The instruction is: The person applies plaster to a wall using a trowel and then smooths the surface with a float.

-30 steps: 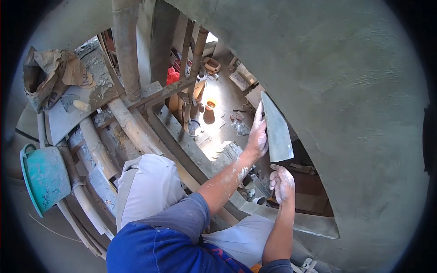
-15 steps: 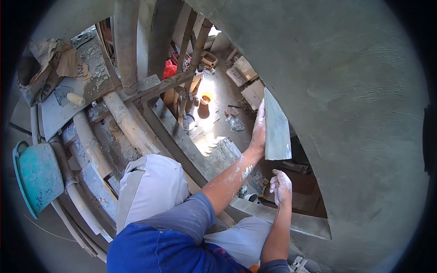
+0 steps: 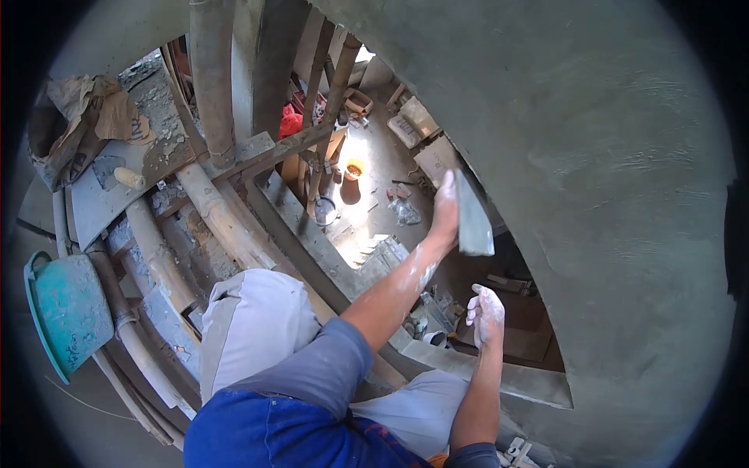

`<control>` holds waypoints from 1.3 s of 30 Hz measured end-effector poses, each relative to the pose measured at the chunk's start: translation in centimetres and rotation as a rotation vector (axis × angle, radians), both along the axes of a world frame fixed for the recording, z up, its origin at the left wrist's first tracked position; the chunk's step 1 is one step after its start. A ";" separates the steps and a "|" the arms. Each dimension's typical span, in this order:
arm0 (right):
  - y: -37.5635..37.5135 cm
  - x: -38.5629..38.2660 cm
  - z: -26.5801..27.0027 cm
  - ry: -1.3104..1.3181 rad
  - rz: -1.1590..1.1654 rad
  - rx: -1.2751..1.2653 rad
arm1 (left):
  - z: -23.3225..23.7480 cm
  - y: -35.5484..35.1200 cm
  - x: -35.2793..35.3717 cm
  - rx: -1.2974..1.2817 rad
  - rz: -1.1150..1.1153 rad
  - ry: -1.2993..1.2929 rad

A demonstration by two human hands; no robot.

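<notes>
My left hand is closed around the back of a flat plastering float, its grip hidden behind the board. The float is grey-green, smeared with plaster, and is held up beside the curved edge of the plastered wall. Lower down and closer to my body, my right hand is whitened with plaster. Its fingers are curled in and the thumb points up; whether something small sits in them I cannot make out. White splashes mark my left forearm.
Bamboo poles and planks form a scaffold at left, with a green basin, a torn paper sack and a roller. Through the opening lies a lower floor with an orange bucket and boxes. A concrete ledge runs below my hands.
The float has tilted and shows a narrower face, its lower end slightly higher. My left hand has shifted a little, and the right hand has risen slightly.
</notes>
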State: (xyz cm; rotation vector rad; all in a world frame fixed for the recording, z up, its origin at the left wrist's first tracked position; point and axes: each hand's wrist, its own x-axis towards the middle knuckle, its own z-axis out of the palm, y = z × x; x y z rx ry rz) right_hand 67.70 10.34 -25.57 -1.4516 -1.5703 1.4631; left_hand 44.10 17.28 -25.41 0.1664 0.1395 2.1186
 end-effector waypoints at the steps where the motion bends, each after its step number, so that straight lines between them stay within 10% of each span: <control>1: -0.1 -0.2 0.1 -0.005 0.002 -0.004 | 1.0 -1.0 0.1 -0.005 0.119 -0.021; 8: -1.1 0.2 1.2 -0.001 -0.020 0.028 | -0.7 2.1 -1.0 -0.055 0.007 0.158; 11: -0.7 0.9 0.8 0.082 -0.054 0.027 | -3.7 4.9 0.6 -0.412 0.150 0.918; 12: -0.5 0.5 0.8 0.078 -0.057 0.024 | -3.3 5.0 2.1 -0.318 0.430 0.833; 16: -0.2 -1.3 0.7 0.084 -0.049 0.022 | 0.0 -0.5 -0.8 -0.053 0.092 0.014; 24: -0.6 -0.1 0.7 0.042 -0.085 0.059 | -0.6 3.5 -4.0 -0.337 0.060 0.398; 28: 0.0 -1.0 0.3 0.078 -0.095 0.050 | -2.2 4.6 -0.7 -0.396 0.400 0.688; 30: 0.3 -1.8 0.3 0.092 -0.090 0.048 | -1.4 2.0 -1.4 -0.257 0.111 0.292; 33: -0.2 -2.5 0.3 0.072 -0.068 0.038 | 1.8 -1.2 -4.1 -0.125 0.331 0.072; 39: -0.5 -0.5 0.4 0.050 -0.071 0.076 | -1.9 4.8 -7.1 -0.239 0.157 0.315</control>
